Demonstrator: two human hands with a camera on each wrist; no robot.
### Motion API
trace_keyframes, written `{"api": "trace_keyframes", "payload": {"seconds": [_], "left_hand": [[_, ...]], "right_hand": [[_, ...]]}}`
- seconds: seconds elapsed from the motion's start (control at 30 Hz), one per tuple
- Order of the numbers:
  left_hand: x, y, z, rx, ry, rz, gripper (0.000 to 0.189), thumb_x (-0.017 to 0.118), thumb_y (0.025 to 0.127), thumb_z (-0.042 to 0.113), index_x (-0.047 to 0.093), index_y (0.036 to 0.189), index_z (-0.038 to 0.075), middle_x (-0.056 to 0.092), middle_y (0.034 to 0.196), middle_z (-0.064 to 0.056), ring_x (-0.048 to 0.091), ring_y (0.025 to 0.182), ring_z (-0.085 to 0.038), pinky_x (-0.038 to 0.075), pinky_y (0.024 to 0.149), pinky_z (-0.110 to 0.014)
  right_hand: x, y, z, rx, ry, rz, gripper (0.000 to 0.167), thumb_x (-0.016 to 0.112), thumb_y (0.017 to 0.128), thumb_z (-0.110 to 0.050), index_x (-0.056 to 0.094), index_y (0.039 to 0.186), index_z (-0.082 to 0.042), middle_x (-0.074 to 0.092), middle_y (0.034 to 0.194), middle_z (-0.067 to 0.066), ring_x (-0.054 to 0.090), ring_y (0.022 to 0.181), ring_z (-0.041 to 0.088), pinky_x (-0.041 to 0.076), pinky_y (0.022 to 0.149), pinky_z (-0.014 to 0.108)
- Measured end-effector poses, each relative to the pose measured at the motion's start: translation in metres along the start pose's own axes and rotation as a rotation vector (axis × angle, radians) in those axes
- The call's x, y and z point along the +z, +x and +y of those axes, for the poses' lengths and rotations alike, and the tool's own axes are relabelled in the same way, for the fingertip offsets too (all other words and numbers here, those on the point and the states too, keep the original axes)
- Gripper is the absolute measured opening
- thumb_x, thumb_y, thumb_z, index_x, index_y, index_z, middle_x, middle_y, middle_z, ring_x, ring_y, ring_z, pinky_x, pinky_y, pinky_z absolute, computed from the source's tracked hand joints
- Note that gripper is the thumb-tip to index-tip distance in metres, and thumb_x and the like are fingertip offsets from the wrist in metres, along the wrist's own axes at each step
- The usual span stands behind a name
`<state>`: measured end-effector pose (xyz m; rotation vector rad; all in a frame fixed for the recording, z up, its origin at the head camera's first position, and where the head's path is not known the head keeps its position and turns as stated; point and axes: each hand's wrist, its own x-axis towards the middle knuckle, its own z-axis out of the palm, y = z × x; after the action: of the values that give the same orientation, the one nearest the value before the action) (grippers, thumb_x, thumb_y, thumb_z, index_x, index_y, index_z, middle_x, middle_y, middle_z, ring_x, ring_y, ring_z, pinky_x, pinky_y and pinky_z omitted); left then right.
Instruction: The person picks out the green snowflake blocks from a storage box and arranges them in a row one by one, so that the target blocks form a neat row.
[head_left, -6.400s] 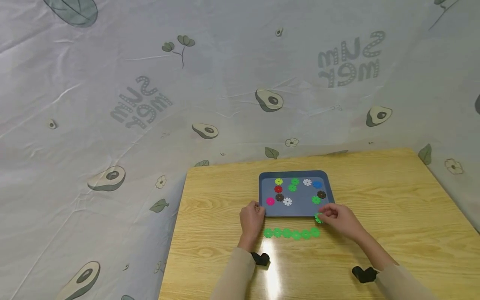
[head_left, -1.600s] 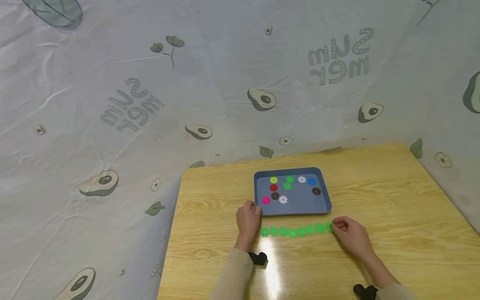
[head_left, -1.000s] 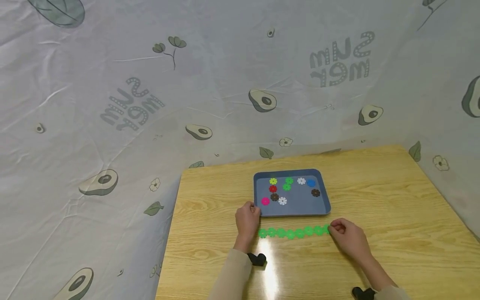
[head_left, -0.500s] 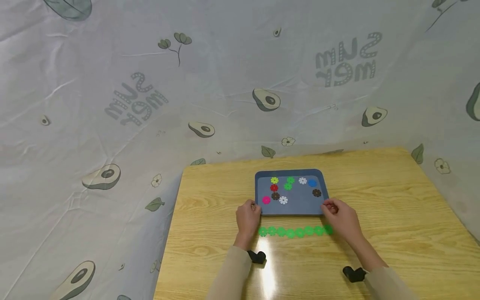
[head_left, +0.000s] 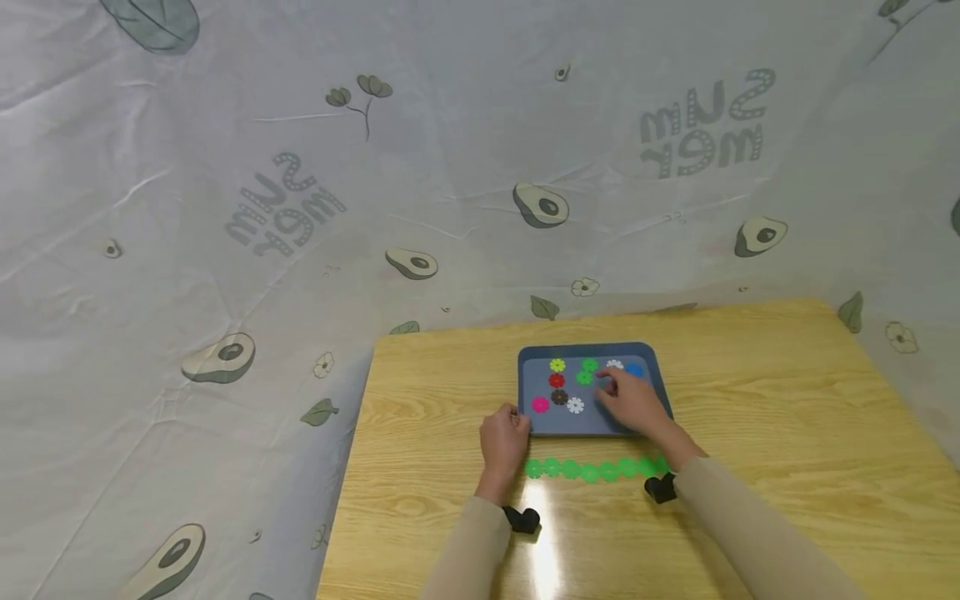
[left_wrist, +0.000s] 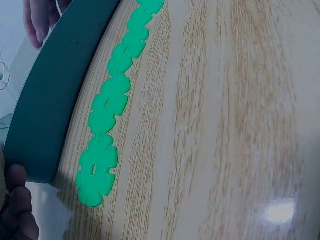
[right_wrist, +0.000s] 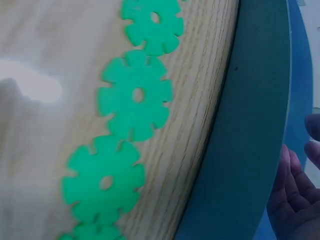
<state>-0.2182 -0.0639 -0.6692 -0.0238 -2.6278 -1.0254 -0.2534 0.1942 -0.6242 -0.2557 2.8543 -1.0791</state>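
My left hand (head_left: 504,440) grips the front left corner of a blue-grey tray (head_left: 581,422); its curled fingers (left_wrist: 19,200) show at that corner in the left wrist view. Over the right part of the tray is my right hand (head_left: 633,403), thumb and forefinger parted, holding nothing. Its fingertips are close to two overlapping green snowflake discs (head_left: 584,377). In front of the tray, a row of green snowflake discs (head_left: 590,473) lies edge to edge on the table. My right forearm covers the row's right end in the head view.
Around the tray floor lie yellow (head_left: 557,365), red (head_left: 557,380), pink (head_left: 541,405), brown (head_left: 559,397), white (head_left: 575,405) and blue (head_left: 634,370) discs. A patterned cloth (head_left: 465,208) hangs behind the wooden table (head_left: 757,400).
The row has grown rightward by two green discs, and a green disc has left the tray's right side. My right hand has moved from the row's end to above the tray; the left stays.
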Motion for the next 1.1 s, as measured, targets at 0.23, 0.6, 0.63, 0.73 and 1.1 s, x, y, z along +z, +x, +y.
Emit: {"api": "trace_keyframes", "payload": {"seconds": [0.23,0.6,0.63,0.73,1.1], "left_hand": [[0.0,0.0,-0.001,-0.011,0.007,0.0,0.009,0.068,0.082,0.005,0.075,0.085,0.002,0.044,0.052,0.009,0.034,0.046,-0.003,0.034,0.044,-0.023],[0.003,0.0,-0.004,-0.004,-0.004,0.008,0.011,0.068,0.08,0.004,0.076,0.087,0.002,0.044,0.051,0.01,0.033,0.046,-0.002,0.036,0.044,-0.022],[0.003,0.0,-0.005,-0.001,-0.001,0.008,0.01,0.068,0.08,0.003,0.076,0.087,0.002,0.044,0.051,0.009,0.033,0.046,-0.002,0.035,0.043,-0.022],[0.003,0.0,-0.005,0.011,0.005,0.016,0.01,0.068,0.08,0.003,0.076,0.086,0.002,0.045,0.051,0.009,0.033,0.046,-0.001,0.034,0.043,-0.021],[0.001,0.0,0.0,0.019,0.006,0.019,0.009,0.067,0.08,0.003,0.075,0.085,0.002,0.047,0.052,0.009,0.034,0.047,-0.002,0.035,0.044,-0.021]], "right_hand": [[0.012,0.025,-0.004,0.023,-0.106,-0.083,0.051,0.063,0.102,-0.02,0.051,0.146,0.004,0.069,0.101,0.02,0.066,0.09,0.037,0.05,0.081,0.055],[0.018,0.04,0.0,0.089,-0.186,-0.107,0.042,0.065,0.102,-0.023,0.06,0.137,-0.001,0.062,0.133,0.028,0.058,0.12,0.049,0.048,0.095,0.063],[0.018,0.04,0.001,0.089,-0.184,-0.107,0.041,0.065,0.102,-0.023,0.061,0.136,-0.001,0.062,0.132,0.028,0.059,0.12,0.049,0.048,0.095,0.062],[0.018,0.042,0.002,0.082,-0.185,-0.113,0.039,0.065,0.102,-0.024,0.062,0.133,-0.001,0.063,0.131,0.028,0.059,0.12,0.048,0.047,0.095,0.062],[0.016,0.052,0.008,0.084,-0.153,-0.159,0.038,0.066,0.099,-0.023,0.062,0.128,0.002,0.062,0.131,0.029,0.058,0.119,0.049,0.045,0.097,0.062]]}}
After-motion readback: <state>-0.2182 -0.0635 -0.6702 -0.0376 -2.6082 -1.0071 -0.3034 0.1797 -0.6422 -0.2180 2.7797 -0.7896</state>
